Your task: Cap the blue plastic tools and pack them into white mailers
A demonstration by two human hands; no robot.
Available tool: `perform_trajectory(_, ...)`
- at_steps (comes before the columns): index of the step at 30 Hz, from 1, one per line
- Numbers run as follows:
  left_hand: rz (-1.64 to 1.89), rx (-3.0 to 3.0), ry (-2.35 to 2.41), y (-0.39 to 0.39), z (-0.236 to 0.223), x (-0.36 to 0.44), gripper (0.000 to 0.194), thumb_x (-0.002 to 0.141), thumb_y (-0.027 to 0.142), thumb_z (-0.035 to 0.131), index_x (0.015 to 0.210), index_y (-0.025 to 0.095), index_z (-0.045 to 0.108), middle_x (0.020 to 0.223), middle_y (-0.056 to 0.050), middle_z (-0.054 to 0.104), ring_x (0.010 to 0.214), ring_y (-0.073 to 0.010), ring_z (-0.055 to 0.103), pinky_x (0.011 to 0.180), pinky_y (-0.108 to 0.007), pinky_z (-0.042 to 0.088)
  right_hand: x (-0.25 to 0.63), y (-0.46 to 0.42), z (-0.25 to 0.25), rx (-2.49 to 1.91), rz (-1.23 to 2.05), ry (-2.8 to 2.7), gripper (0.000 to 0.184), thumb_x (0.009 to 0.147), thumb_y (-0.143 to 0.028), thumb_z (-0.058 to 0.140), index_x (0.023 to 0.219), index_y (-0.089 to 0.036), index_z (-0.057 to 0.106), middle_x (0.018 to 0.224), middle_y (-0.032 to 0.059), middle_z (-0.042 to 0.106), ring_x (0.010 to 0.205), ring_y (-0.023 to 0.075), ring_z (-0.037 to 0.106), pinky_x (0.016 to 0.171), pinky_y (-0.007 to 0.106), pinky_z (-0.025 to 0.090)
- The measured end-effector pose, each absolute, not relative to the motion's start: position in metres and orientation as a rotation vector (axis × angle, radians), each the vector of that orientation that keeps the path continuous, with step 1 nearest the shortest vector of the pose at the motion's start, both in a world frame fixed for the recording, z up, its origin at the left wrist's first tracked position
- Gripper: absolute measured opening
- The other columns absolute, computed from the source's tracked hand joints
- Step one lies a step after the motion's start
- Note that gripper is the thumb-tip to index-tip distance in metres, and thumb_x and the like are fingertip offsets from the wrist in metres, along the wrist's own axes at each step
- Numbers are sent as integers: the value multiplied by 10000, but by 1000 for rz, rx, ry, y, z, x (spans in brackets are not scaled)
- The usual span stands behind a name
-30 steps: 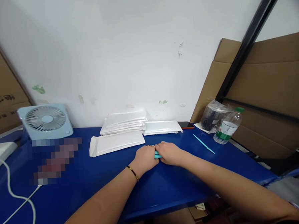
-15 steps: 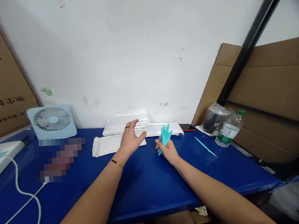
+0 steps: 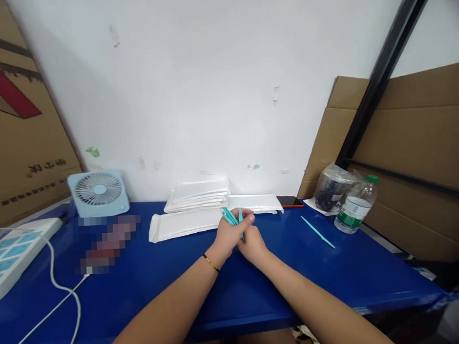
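Both hands meet over the middle of the table around a bundle of slim teal sticks [image 3: 229, 216], which look like eyebrow razors. My left hand [image 3: 230, 237] is closed round them, several ends poking out above its fingers. Pressed against it, my right hand [image 3: 252, 241] is closed too, with a teal end showing between the two hands. Fingers hide most of the bundle. A single razor of the same teal [image 3: 318, 232] lies on the table to the right. Just behind the hands are a flat white packet [image 3: 186, 223] and a stack of similar packets [image 3: 198, 193].
On the blue table [image 3: 206, 306] a light blue fan [image 3: 99, 191] and a white power strip [image 3: 18, 257] with cables stand left, near a blurred-out object [image 3: 110, 245]. A phone [image 3: 290, 201], a bagged dark item [image 3: 328, 190] and a water bottle [image 3: 355, 206] are at the right.
My left hand has come right and down from above the white packets to join the right hand. It has closed on the teal razors. The camera view has shifted slightly.
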State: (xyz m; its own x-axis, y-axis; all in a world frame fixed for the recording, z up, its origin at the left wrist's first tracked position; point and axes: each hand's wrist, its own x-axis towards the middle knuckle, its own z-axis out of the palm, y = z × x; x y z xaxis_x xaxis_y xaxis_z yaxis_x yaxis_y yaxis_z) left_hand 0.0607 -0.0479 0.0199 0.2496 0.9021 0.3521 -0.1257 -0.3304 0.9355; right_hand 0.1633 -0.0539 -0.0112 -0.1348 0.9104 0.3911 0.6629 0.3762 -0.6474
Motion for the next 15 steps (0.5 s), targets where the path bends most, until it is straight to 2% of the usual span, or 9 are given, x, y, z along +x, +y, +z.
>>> perform_trajectory(2, 1400, 1344, 849, -54, 20, 70, 327, 754, 456, 576, 795, 141, 651, 899, -89, 678, 936, -234, 604, 853, -351, 441, 161, -61, -7, -1348, 377, -1900, 329, 698, -151, 535, 1024, -143, 574, 889, 104, 668, 823, 247, 622, 698, 301, 450)
perform_trajectory(4, 1464, 1302, 847, -57, 20, 71, 355, 782, 460, 529, 620, 154, 611, 799, -77, 682, 948, -236, 602, 872, -349, 427, 161, -65, -6, -1295, 439, -1936, 375, 661, -152, 569, 1036, -166, 562, 823, 65, 673, 750, 221, 629, 625, 265, 449)
perform_trajectory(7, 1487, 1308, 715, -60, 20, 67, 417, 804, 441, 490, 481, 180, 460, 715, -63, 667, 947, -229, 606, 887, -346, 421, 164, -68, -9, -1190, 744, -1919, 253, 630, -166, 595, 882, -172, 569, 683, 8, 643, 631, 169, 617, 537, 218, 443)
perform_trajectory(10, 1411, 1326, 683, -65, 24, 67, 420, 806, 446, 467, 484, 185, 401, 701, -61, 660, 878, -224, 621, 803, -335, 463, 165, -69, -16, -1118, 1051, -1800, 165, 667, -207, 558, 825, -169, 533, 537, -36, 568, 470, 130, 561, 436, 208, 435)
perform_trajectory(12, 1351, 1413, 776, -66, 28, 67, 428, 801, 463, 458, 481, 180, 419, 724, -67, 663, 833, -218, 623, 768, -325, 470, 165, -70, -19, -1118, 1119, -1734, 143, 684, -249, 549, 799, -172, 517, 474, -56, 521, 389, 118, 514, 366, 203, 409)
perform_trajectory(14, 1270, 1572, 864, -63, 30, 62, 426, 803, 494, 439, 547, 165, 522, 818, -80, 671, 846, -219, 618, 787, -329, 465, 167, -69, -21, -1163, 1074, -1693, 143, 695, -303, 554, 718, -174, 498, 444, -56, 497, 352, 112, 489, 325, 197, 382)
perform_trajectory(15, 1213, 1690, 879, -60, 30, 56, 405, 786, 515, 463, 654, 156, 596, 924, -90, 664, 909, -230, 606, 827, -336, 454, 168, -69, -21, -1189, 1044, -1682, 171, 702, -330, 555, 680, -174, 488, 440, -50, 495, 345, 108, 485, 317, 192, 374)
